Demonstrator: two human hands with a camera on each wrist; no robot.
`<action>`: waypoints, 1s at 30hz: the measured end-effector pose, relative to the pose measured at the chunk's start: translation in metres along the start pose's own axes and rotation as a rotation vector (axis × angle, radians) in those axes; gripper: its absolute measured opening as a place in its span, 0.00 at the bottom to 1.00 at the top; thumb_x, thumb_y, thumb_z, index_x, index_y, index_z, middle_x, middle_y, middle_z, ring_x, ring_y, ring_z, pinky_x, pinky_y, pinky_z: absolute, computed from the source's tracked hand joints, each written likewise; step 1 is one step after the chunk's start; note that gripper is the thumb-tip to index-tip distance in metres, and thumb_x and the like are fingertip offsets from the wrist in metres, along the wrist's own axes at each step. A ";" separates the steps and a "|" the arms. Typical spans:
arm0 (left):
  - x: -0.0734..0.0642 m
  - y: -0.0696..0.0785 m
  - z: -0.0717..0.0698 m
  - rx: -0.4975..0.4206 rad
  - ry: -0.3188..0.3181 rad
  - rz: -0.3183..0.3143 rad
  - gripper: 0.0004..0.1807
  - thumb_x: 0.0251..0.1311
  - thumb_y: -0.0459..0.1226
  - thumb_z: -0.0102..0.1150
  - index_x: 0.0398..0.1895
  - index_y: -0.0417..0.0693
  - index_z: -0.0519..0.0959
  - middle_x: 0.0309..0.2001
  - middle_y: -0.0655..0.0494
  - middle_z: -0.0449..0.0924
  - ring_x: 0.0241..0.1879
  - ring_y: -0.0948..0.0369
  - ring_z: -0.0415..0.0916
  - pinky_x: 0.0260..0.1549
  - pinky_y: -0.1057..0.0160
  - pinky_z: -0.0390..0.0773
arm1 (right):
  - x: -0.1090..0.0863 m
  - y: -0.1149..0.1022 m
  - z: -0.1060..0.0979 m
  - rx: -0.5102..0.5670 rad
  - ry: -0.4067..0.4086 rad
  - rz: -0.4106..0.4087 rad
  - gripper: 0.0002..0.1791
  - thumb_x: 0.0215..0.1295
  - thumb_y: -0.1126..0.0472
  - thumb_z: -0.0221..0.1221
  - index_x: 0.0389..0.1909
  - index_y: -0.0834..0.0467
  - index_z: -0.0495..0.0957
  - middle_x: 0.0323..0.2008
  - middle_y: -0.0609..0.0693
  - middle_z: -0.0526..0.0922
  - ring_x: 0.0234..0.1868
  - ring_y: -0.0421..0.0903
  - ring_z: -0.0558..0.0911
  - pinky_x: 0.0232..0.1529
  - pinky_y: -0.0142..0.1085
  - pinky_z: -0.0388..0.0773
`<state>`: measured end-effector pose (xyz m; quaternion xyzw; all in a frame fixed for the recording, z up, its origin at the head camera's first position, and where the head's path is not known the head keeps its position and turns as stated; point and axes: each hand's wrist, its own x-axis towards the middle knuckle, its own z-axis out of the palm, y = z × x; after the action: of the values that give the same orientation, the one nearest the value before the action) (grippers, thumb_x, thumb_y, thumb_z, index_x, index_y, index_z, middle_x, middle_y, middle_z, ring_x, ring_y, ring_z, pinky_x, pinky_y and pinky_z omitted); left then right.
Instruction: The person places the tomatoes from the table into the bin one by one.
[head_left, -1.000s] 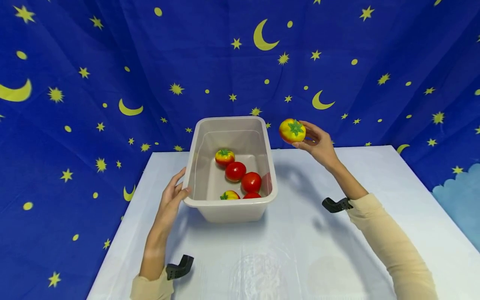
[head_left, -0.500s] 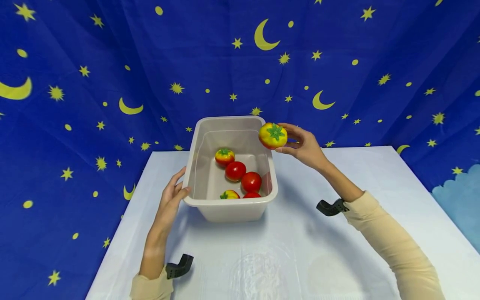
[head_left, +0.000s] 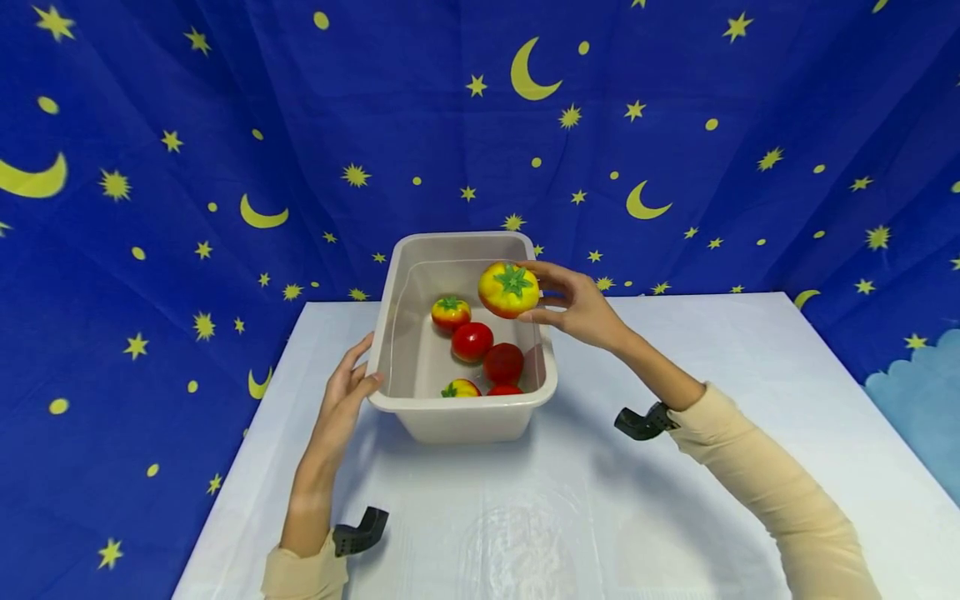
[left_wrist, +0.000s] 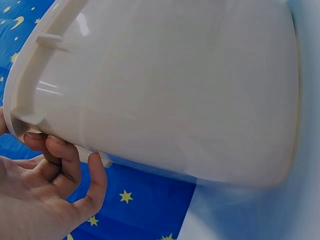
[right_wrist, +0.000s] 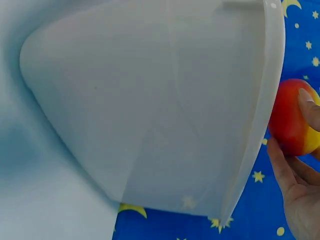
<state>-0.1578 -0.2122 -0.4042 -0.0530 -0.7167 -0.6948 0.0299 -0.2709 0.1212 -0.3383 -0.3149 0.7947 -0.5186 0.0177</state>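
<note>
My right hand (head_left: 573,306) holds a yellow-and-red toy tomato (head_left: 508,290) with a green leafy top, between thumb and fingers, over the right side of a light grey plastic tub (head_left: 461,427). In the right wrist view the held tomato (right_wrist: 292,117) shows beside the tub's rim (right_wrist: 270,75). Inside the tub lie a second yellow-and-red tomato (head_left: 451,313), red tomatoes (head_left: 472,342), and another yellow one (head_left: 461,388) partly hidden by the near wall. My left hand (head_left: 341,408) grips the tub's left rim near the front corner, its fingers (left_wrist: 62,155) curled under the edge.
The tub stands on a white-covered table (head_left: 675,500) with a glossy sheet near the front. A blue curtain (head_left: 420,100) with yellow moons and stars hangs right behind the table. Black wrist mounts (head_left: 360,532) jut inward from both sleeves.
My right hand has carried the yellow-and-red tomato leftward and slightly down, from beside the tub to above its opening. My left hand and the tub have stayed in place.
</note>
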 end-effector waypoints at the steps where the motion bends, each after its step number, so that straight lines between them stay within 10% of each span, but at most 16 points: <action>1: 0.000 0.000 0.000 0.001 0.000 0.002 0.30 0.72 0.36 0.48 0.75 0.48 0.56 0.49 0.73 0.79 0.53 0.70 0.76 0.67 0.44 0.53 | 0.000 -0.001 0.002 -0.005 -0.008 -0.002 0.37 0.59 0.67 0.67 0.70 0.59 0.65 0.64 0.57 0.72 0.60 0.55 0.77 0.58 0.46 0.74; 21: 0.001 -0.002 -0.001 0.005 -0.011 0.022 0.30 0.72 0.35 0.47 0.75 0.47 0.56 0.51 0.72 0.78 0.55 0.69 0.76 0.66 0.46 0.55 | 0.006 -0.001 0.020 -0.027 -0.073 -0.057 0.37 0.57 0.64 0.69 0.69 0.58 0.67 0.63 0.56 0.74 0.59 0.53 0.78 0.60 0.51 0.72; 30: 0.000 -0.001 -0.001 -0.003 -0.006 0.014 0.31 0.71 0.34 0.47 0.75 0.46 0.56 0.50 0.73 0.78 0.54 0.70 0.76 0.67 0.45 0.54 | 0.004 0.012 0.014 -0.058 -0.026 -0.130 0.46 0.61 0.52 0.66 0.76 0.50 0.53 0.75 0.49 0.57 0.74 0.50 0.60 0.71 0.53 0.55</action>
<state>-0.1583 -0.2132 -0.4056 -0.0600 -0.7152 -0.6955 0.0326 -0.2747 0.1111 -0.3538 -0.3732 0.7870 -0.4910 -0.0148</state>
